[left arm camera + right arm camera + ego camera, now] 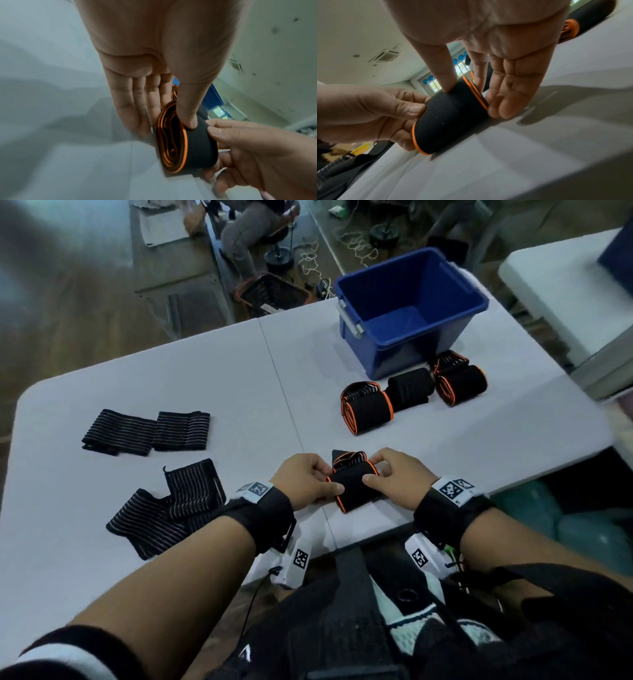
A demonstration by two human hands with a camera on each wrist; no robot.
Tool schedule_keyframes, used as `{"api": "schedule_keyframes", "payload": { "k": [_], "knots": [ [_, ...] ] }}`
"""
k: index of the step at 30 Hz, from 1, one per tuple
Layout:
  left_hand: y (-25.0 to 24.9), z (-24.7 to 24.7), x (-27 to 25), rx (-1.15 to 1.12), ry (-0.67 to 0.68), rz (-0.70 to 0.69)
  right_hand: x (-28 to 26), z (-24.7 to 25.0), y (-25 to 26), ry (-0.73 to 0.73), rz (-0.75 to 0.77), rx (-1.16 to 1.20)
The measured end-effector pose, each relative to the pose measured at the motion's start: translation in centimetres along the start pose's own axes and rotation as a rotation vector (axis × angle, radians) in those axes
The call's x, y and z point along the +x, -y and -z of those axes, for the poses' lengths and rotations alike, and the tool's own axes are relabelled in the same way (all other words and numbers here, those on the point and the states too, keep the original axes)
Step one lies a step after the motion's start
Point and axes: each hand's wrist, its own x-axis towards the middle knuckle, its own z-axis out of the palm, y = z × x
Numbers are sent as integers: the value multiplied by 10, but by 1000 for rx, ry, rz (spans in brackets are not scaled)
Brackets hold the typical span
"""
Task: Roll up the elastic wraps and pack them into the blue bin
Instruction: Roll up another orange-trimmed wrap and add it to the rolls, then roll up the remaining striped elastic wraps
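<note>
A rolled black wrap with orange edging (354, 486) lies near the front edge of the white table (239, 361). My left hand (329, 479) grips its left end, thumb on top (189, 120), fingers beside the orange spiral. My right hand (373, 470) pinches the right end, thumb on top (447, 85), fingers against the edge. The roll shows close up in both wrist views (200, 148) (452, 121). The blue bin (376, 350) stands at the back right, with only its bare blue floor showing inside. Three rolled wraps (368, 409) (411, 388) (462, 383) lie in front of it. Flat striped wraps lie at the left (147, 433) (171, 508).
The table's front edge runs just under my wrists. A second white table (565, 285) stands at the far right. Beyond the far edge are a black basket on the floor (270, 292), loose cables and a seated person (246, 231).
</note>
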Motion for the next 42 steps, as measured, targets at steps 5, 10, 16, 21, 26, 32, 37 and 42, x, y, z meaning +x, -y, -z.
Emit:
{"api": "schedule_keyframes", "payload": {
  "k": [5, 10, 16, 21, 26, 32, 37, 42],
  "knots": [
    [-35, -39, 22, 262, -33, -111, -7, 29, -40, -118, -84, 66],
    [-75, -83, 42, 299, -65, -151, -16, 57, -78, -280, -191, 162],
    [-122, -129, 63, 133, 48, -192, -21, 95, -112, -476, -284, 239],
    [-159, -154, 66, -131, 177, -155, -8, 128, -131, -558, -286, 322],
    [-175, -166, 72, -246, 232, -116, 4, 157, -144, -553, -252, 339],
    [-172, -160, 72, -278, 177, -85, 5, 182, -150, -626, -227, 301],
    [-142, -128, 66, -281, 60, -102, 12, 174, -110, -550, -90, 285],
    [-94, -73, 39, -356, -139, -61, 32, 121, -33, -316, 105, 136]
  ]
}}
